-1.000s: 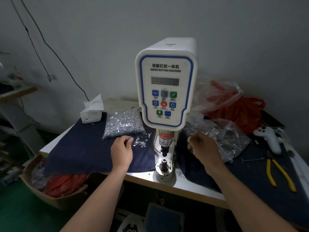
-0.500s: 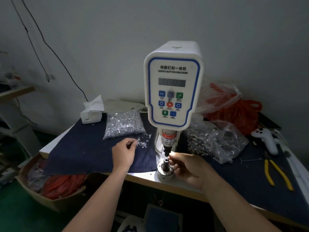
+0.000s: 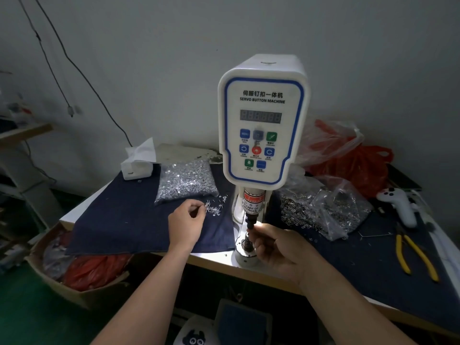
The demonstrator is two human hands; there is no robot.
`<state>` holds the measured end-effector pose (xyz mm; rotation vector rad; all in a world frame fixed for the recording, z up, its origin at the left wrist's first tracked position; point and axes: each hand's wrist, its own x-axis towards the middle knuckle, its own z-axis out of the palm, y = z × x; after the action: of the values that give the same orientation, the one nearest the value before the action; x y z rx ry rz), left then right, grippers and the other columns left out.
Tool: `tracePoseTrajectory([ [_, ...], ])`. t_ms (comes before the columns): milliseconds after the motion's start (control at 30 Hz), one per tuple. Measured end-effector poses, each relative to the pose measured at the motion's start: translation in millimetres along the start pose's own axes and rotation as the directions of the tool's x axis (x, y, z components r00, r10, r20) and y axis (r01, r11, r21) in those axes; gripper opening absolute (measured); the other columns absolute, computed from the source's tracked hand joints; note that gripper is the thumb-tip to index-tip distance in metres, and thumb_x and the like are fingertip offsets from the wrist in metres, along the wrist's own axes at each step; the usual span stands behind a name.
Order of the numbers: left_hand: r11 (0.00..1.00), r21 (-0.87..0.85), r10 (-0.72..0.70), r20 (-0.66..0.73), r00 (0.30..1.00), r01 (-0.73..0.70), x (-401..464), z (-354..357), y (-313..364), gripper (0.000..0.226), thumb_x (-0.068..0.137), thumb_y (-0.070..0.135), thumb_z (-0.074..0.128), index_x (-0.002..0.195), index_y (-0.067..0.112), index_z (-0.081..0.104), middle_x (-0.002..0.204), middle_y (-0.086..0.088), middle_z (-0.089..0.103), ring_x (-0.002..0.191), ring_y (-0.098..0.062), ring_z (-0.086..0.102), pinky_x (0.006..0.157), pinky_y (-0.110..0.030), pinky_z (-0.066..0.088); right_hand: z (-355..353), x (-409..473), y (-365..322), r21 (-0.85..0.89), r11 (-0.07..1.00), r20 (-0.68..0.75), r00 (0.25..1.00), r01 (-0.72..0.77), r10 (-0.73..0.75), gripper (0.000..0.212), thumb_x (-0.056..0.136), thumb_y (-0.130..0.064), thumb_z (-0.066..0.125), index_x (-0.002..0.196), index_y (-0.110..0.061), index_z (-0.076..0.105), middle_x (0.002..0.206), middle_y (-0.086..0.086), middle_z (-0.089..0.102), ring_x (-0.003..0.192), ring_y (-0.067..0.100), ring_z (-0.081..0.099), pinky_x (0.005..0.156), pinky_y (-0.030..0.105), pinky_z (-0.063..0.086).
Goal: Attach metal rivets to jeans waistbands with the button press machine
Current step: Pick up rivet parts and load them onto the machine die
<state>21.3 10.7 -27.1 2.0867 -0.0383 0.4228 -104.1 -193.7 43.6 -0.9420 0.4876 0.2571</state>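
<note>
A white button press machine (image 3: 262, 125) labelled "SERVO BUTTON MACHINE" stands at the front edge of the table (image 3: 214, 257), its display dark and its round base overhanging the light tabletop. The right hand (image 3: 276, 247) is at the lower die (image 3: 246, 242), fingers curled, the fingertips bunched right at the gap under the punch (image 3: 250, 221); a work light glares on them, so whether they pinch a rivet cannot be told. The left hand (image 3: 186, 220) rests on the dark denim cloth (image 3: 124, 220) left of the machine, thumb and forefinger pinched together at the edge of a small scatter of loose rivets (image 3: 215, 206) (whether one is actually between the fingertips is too small to tell).

Just behind that scatter lies a clear bag of silver rivets (image 3: 185, 181), and at the back left corner of the cloth sits a white tissue pack (image 3: 138, 163). Right of the machine, open plastic bags of metal rings (image 3: 321, 207) spill onto a second dark cloth, with a red plastic bag (image 3: 353, 165) behind them near the wall. Toward the right edge of the table lie a white handheld controller (image 3: 398, 202) and yellow-handled pliers (image 3: 415, 255). Below the left front corner of the table, a cardboard box (image 3: 74, 292) holds red plastic. No waistband lies under the punch.
</note>
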Motion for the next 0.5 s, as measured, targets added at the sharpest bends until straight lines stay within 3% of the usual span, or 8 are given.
tracePoseTrajectory([
  [133, 0.997, -0.078, -0.020, -0.018, 1.000, 0.019, 0.0, 0.6, -0.2, 0.010, 0.094, 0.025, 0.075, 0.098, 0.032, 0.071, 0.090, 0.018, 0.075, 0.092, 0.006, 0.066, 0.082, -0.012, 0.044, 0.9, 1.7, 0.2, -0.002, 1.000, 0.003, 1.000, 0.006, -0.006, 0.014, 0.092, -0.006, 0.068, 0.083, 0.004, 0.071, 0.067, 0.011, 0.065, 0.049, 0.009, 0.055, 0.041, 0.017, 0.045],
  [233, 0.980, -0.189, -0.054, 0.019, 0.998, 0.057, -0.9, -2.6, 0.6, 0.016, 0.096, 0.018, 0.073, 0.104, 0.031, 0.070, 0.093, 0.015, 0.079, 0.096, 0.000, 0.072, 0.091, -0.021, 0.052, -2.8, 1.8, 0.9, 0.011, 1.000, 0.034, 0.999, -0.001, 0.001, 0.014, 0.095, -0.010, 0.065, 0.085, 0.000, 0.069, 0.065, 0.009, 0.065, 0.049, 0.009, 0.053, 0.041, 0.017, 0.043],
  [333, 0.933, -0.344, -0.071, 0.115, 0.991, 0.107, -8.5, -10.3, 7.6, 0.018, 0.096, 0.010, 0.073, 0.096, 0.027, 0.076, 0.091, 0.009, 0.081, 0.089, -0.010, 0.077, 0.075, -0.021, 0.060, -12.2, 3.4, -6.0, -0.111, 0.993, 0.074, 0.997, 0.045, -0.037, 0.020, 0.097, -0.016, 0.063, 0.089, -0.001, 0.072, 0.067, 0.009, 0.064, 0.046, 0.008, 0.047, 0.039, 0.017, 0.035],
  [433, 0.874, -0.450, -0.078, 0.242, 0.967, 0.183, -28.2, -13.6, 26.2, 0.019, 0.092, 0.007, 0.076, 0.089, 0.025, 0.083, 0.086, 0.000, 0.081, 0.077, -0.011, 0.074, 0.067, -0.017, 0.056, -29.8, 11.0, -20.2, -0.337, 0.918, -0.003, 0.974, 0.211, -0.225, 0.027, 0.100, -0.020, 0.061, 0.086, -0.006, 0.079, 0.061, 0.005, 0.061, 0.043, 0.006, 0.040, 0.039, 0.016, 0.029],
  [500, 0.854, -0.465, -0.062, 0.357, 0.932, 0.234, -43.9, -13.5, 41.3, 0.019, 0.090, 0.008, 0.078, 0.089, 0.027, 0.083, 0.086, -0.002, 0.080, 0.073, -0.010, 0.069, 0.067, -0.020, 0.054, -45.5, 19.0, -24.3, -0.495, 0.809, -0.085, 0.909, 0.316, -0.407, 0.028, 0.101, -0.023, 0.057, 0.088, -0.011, 0.079, 0.060, 0.004, 0.059, 0.045, 0.009, 0.040, 0.041, 0.020, 0.030],
])
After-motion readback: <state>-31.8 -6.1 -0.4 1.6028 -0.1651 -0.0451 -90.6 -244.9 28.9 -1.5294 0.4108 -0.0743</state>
